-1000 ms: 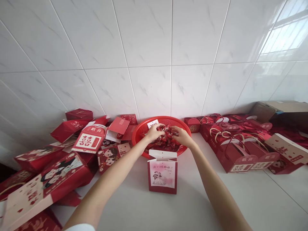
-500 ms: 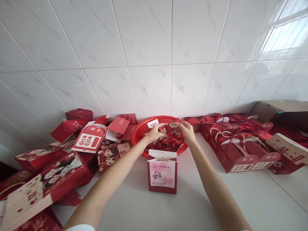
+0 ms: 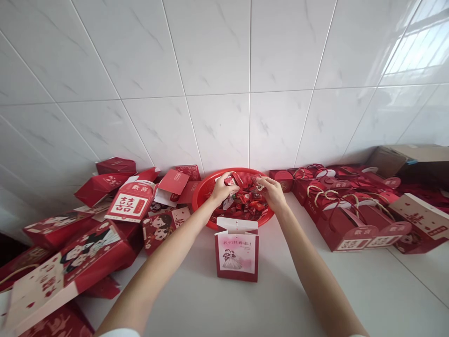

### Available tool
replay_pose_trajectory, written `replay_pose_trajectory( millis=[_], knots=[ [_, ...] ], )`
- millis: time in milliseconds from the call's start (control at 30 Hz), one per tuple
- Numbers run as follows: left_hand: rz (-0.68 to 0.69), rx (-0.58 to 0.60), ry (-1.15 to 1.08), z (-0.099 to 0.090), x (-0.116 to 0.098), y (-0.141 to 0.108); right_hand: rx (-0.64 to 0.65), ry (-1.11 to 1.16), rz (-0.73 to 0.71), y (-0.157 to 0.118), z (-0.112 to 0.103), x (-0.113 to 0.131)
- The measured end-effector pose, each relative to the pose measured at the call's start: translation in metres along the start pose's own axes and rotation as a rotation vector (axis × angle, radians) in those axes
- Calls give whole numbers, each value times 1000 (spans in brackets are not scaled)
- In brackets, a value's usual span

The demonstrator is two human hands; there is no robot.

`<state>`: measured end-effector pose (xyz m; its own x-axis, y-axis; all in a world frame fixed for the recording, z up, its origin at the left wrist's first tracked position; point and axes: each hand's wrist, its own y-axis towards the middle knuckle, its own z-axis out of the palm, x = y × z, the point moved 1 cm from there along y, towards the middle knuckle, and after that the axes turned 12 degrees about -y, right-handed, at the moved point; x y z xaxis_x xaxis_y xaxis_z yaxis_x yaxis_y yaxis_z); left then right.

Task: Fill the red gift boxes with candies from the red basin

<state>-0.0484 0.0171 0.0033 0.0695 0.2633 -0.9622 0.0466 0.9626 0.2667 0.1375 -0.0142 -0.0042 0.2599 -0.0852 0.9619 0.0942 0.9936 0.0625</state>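
The left hand (image 3: 223, 189) is gripping red-wrapped sweets (image 3: 235, 180) between thumb and fingers, over the red basket (image 3: 199, 206). The right hand (image 3: 272, 193) is pinching a small wrapped packet (image 3: 258, 181) at its fingertips. Below both hands' fingers, a wedding-print box (image 3: 237, 255) is standing upright, its top flap rising before the basket.

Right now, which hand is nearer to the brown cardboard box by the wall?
The right hand: it is over the right side of the red plastic basket, left of the brown cardboard box. The left hand is over the basket's left side, farther from the box.
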Motion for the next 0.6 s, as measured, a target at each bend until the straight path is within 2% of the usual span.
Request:
replay_pose_trajectory(
  millis=[133,233,333,433,500,533,600],
  knots=[
    [-43,49,-106,2,-1,-2,12,-10,1,2,-2,-1],
    [-69,-15,-76,0,4,0,4,6,-8,2,-2,-2],
    [-44,-88,90,-4,10,4,-10,20,-22,1,-1,-1],
    [106,-103,354,-4,7,4,-22,30,-23,0,0,0],
    [226,9,483,-1,2,0,-33,35,-20,0,0,0],
    [244,127,516,2,0,-2,-44,37,-22,0,0,0],
    [173,409,521,8,1,-10,-73,37,-29,1,0,0]
  ],
)
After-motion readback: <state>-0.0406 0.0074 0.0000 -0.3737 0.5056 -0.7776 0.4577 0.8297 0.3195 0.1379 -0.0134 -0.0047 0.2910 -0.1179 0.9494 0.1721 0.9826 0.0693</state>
